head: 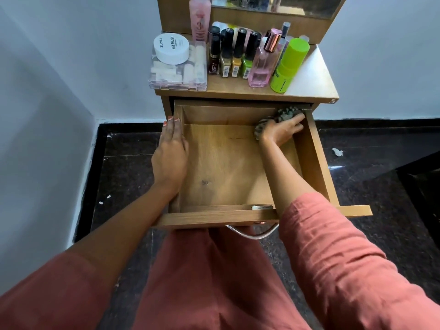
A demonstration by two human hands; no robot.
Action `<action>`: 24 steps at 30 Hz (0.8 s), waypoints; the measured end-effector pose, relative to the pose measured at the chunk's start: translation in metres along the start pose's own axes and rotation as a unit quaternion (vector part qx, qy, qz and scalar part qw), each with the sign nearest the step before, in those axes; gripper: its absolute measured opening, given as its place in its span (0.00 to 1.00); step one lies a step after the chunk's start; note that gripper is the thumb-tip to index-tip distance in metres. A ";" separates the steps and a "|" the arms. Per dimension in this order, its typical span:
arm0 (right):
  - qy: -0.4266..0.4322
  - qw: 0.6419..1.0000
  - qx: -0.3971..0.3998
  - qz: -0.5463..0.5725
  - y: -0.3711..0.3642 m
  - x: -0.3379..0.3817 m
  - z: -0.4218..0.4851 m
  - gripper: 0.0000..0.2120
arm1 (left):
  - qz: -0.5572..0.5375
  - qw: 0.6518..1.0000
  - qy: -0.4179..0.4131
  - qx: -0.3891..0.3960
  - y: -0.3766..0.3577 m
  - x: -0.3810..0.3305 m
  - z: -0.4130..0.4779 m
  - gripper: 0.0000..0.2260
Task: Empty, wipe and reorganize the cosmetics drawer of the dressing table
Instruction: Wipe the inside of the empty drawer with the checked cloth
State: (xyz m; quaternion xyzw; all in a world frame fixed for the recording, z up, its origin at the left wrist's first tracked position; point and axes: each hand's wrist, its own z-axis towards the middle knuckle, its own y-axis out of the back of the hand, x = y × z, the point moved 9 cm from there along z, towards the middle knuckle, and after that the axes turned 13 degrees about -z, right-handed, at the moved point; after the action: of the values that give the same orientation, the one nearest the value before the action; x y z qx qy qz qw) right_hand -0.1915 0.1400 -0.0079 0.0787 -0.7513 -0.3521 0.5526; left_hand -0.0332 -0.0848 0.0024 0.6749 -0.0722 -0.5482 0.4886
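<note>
the wooden drawer point(226, 163) is pulled out in the middle of the frame, and you can see its bare wood floor. the right hand point(283, 131) is in the upper right corner of the drawer. its fingers are bent over a bunched-up grey cloth point(284, 113) and hold it, pushing it down where the back wall meets the right wall. bits of the cloth stick out above the fingers and beside the wrist. the left hand point(170, 153) lies on the left wall of the drawer. its fingers are straight and point up the frame, and it holds nothing. a metal handle point(252, 234) shows under the front of the drawer, at the bottom.

above the drawer is the worktop point(312, 77), and the make-up things stand there. on the left, a white jar point(171, 47) sits on top of a clear box point(177, 72). a tall pink bottle point(199, 19) stands behind them. in the middle is a row of nail polish bottles point(234, 53) with black caps. next to them on the right is a pink perfume bottle point(262, 65), then a bright green bottle point(289, 65). a mirror point(285, 5) is at the top of the frame. the floor point(381, 163) is dark, and a small white scrap point(337, 151) lies on it to the right of the drawer.
</note>
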 end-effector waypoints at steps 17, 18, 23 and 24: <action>0.314 0.932 0.116 -0.137 -0.077 0.057 -0.104 0.23 | -0.006 1.000 0.001 0.002 0.001 -0.001 0.001 0.20; 0.293 0.943 0.104 -0.121 -0.070 0.053 -0.096 0.21 | -0.007 1.000 0.001 0.001 0.001 0.000 0.001 0.20; 0.065 0.995 0.068 0.026 -0.028 0.013 -0.026 0.26 | -0.004 1.000 -0.002 0.001 0.001 -0.001 0.000 0.20; 0.043 0.998 0.050 0.026 -0.016 0.006 -0.014 0.28 | -0.006 1.000 -0.002 0.001 0.000 -0.001 0.000 0.20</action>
State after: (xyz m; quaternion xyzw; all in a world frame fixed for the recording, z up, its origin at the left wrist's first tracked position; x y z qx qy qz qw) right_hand -0.1856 0.1191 -0.0112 0.1013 -0.7454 -0.2961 0.5885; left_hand -0.0333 -0.0841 0.0035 0.6749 -0.0695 -0.5523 0.4844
